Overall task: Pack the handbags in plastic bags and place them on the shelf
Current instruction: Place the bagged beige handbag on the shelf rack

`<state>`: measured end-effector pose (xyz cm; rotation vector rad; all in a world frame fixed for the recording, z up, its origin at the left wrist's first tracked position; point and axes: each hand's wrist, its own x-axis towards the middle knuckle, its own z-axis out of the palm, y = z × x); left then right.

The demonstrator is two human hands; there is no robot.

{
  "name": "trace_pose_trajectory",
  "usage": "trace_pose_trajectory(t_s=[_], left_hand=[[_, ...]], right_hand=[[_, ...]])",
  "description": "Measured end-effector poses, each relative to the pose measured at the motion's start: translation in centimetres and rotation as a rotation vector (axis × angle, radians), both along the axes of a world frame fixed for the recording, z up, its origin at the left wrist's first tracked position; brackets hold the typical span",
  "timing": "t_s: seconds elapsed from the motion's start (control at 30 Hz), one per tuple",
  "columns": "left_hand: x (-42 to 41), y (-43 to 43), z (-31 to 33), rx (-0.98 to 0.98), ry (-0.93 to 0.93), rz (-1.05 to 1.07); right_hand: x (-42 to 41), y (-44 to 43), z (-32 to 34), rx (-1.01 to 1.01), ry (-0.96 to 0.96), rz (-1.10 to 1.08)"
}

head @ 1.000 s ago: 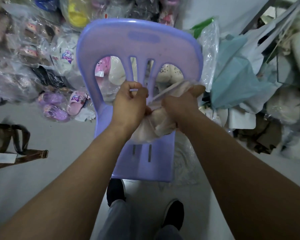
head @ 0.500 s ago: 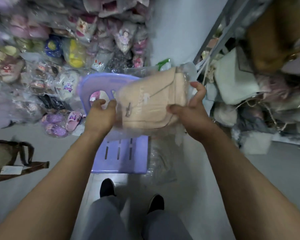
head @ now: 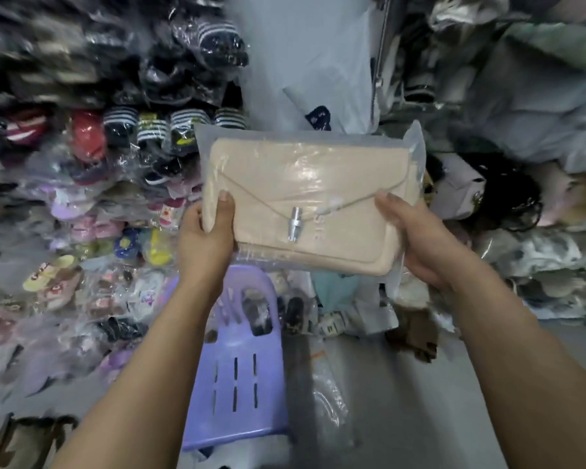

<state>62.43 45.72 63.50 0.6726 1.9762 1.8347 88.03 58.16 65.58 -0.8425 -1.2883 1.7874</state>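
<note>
Both hands, left and right, are gripping the bagged beige handbag by its ends above the chair; shelf stuff is probably too blurry to name.

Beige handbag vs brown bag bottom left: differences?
The beige handbag sits inside a clear plastic bag; the brown bag shows no visible wrap. The beige handbag is held up by the left hand and right hand; the brown bag lies on the floor, partly out of frame. Neither is on a shelf.

Handbag in plastic bag, abv chair.
</note>
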Motion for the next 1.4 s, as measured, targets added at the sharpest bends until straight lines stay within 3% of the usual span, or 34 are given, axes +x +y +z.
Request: trace_pose_trajectory(t_s=[0.33, 0.5, 0.63, 0.83, 1.1, 1.3, 1.4], left_hand=[[7.0, 6.8, 3.5, 0.131, 0.207, -0.089], [10.6, 10.6, 4.1, 0.128, 0.181, -0.191], [12.7, 13.8, 5.2, 0.088, 0.137, -0.314], [14.9, 20.0, 7.0, -0.182, 0.177, -0.412], [16.8, 26.1, 7.1, -0.106, 0.133, -0.665], [19.5, 29.8, 6.2, -0.122, 0.29, -0.8], [21.3, 33.3, 5.9, -0.106, 0.271, -0.92]], right_hand=[[9.5, 3.8, 3.3, 0.025, -0.245, -0.055], [13.2, 6.3, 4.0, 0.005, -0.109, -0.218], [15.3, 7.7, 4.6, -0.002, -0.159, -0.39], [17.0, 8.6, 5.5, 0.015, -0.047, -0.589], [16.9, 9.7, 5.5, 0.07, 0.062, -0.816], [16.1, 13.7, 4.9, -0.074, 0.187, -0.956], [16.0, 17.5, 4.3, -0.1, 0.221, -0.967]])
